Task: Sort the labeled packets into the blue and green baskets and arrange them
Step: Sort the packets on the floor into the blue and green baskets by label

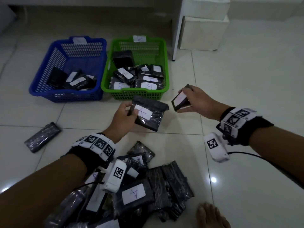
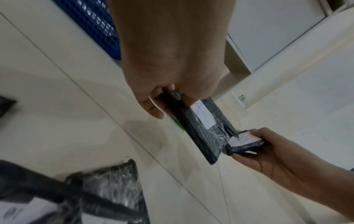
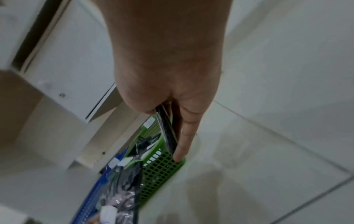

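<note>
My left hand (image 1: 126, 112) pinches a black packet (image 1: 151, 116) with a white label marked A, above the floor in front of the green basket (image 1: 166, 66). The same packet (image 2: 201, 125) shows in the left wrist view. My right hand (image 1: 195, 102) grips a second black packet (image 1: 180, 100), tilted on edge, just right of the green basket. Its label's letter is unreadable. In the right wrist view that packet (image 3: 166, 131) sits edge-on between thumb and fingers. The blue basket (image 1: 49, 63) holds a few packets; the green one holds several marked B.
A heap of black packets (image 1: 148, 186) lies on the tiled floor near me. One lone packet (image 1: 42, 137) lies at the left. A white cabinet leg (image 1: 176, 38) and white boxes (image 1: 204, 32) stand behind the baskets. A bare foot (image 1: 212, 216) is at the bottom right.
</note>
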`<control>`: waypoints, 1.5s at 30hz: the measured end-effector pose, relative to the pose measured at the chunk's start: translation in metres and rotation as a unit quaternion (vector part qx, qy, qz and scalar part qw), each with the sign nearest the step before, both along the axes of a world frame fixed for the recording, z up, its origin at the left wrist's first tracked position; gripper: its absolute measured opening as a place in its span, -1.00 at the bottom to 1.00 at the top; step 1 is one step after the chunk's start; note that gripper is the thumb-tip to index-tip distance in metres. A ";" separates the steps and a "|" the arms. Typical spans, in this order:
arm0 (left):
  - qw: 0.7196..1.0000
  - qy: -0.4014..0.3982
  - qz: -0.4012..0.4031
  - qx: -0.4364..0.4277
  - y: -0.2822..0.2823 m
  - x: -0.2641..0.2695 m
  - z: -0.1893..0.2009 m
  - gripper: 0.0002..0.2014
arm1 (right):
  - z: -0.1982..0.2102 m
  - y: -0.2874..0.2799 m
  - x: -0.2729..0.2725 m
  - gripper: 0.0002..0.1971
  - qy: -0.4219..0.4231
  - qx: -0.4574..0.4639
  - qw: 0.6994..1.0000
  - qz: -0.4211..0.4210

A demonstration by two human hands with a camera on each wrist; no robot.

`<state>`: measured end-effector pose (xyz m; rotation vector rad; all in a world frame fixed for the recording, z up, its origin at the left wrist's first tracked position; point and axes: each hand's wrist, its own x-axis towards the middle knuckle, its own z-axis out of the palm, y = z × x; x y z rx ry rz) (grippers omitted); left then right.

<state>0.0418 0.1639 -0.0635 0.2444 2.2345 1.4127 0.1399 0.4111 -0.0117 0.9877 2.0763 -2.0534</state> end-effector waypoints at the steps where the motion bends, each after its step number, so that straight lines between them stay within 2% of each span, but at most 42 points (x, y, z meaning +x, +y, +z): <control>1: 1.000 0.010 0.018 0.006 -0.004 -0.005 0.005 -0.81 | 0.002 -0.006 -0.005 -0.73 0.015 -0.050 0.999 -0.013; 3: 0.998 0.033 0.050 0.014 -0.009 -0.013 0.013 -0.79 | 0.004 -0.013 -0.013 -0.75 0.041 -0.090 0.995 -0.029; 8: 0.989 0.060 0.121 0.055 -0.028 -0.035 0.036 -0.70 | 0.015 -0.029 -0.049 -0.82 0.091 -0.079 0.992 -0.045; 11: 0.978 0.097 0.163 0.083 -0.047 -0.060 0.052 -0.76 | 0.023 -0.043 -0.085 -0.87 0.117 -0.089 0.988 -0.056; 16: 0.945 0.168 0.255 0.112 -0.077 -0.128 0.076 -0.72 | 0.023 -0.065 -0.144 -0.73 0.128 -0.078 0.987 -0.058; 18: 0.945 0.175 0.265 0.077 -0.088 -0.160 0.080 -0.65 | 0.017 -0.071 -0.162 -0.71 0.123 -0.054 0.990 -0.052; 21: 0.950 0.186 0.251 0.004 -0.098 -0.201 0.076 -0.67 | 0.004 -0.076 -0.181 -0.73 0.126 -0.016 0.991 -0.044; 25: 0.944 0.222 0.223 -0.100 -0.092 -0.221 0.059 -0.73 | -0.009 -0.072 -0.186 -0.78 0.124 -0.002 0.990 -0.064; 29: 0.943 0.231 0.219 -0.098 -0.074 -0.236 0.042 -0.70 | -0.014 -0.054 -0.190 -0.82 0.123 0.020 0.987 -0.099; 33: 0.948 0.232 0.188 -0.107 -0.060 -0.239 0.032 -0.59 | -0.018 -0.033 -0.196 -0.74 0.109 0.074 0.981 -0.144; 35: 0.941 0.255 0.186 -0.122 -0.053 -0.231 0.027 -0.55 | -0.019 -0.026 -0.200 -0.74 0.106 0.093 0.977 -0.158; 37: 0.927 0.301 0.175 -0.141 -0.044 -0.217 0.025 -0.54 | -0.019 -0.021 -0.205 -0.78 0.090 0.155 0.970 -0.163; 40: 0.917 0.352 0.110 -0.154 -0.033 -0.198 0.025 -0.60 | -0.011 -0.017 -0.205 -0.85 0.058 0.268 0.953 -0.132; 42: 0.915 0.366 0.061 -0.160 -0.030 -0.186 0.028 -0.60 | -0.004 -0.017 -0.201 -0.84 0.044 0.316 0.945 -0.073; 45: 0.918 0.369 0.004 -0.144 -0.034 -0.167 0.030 -0.66 | 0.005 -0.024 -0.186 -0.74 0.061 0.422 0.904 0.014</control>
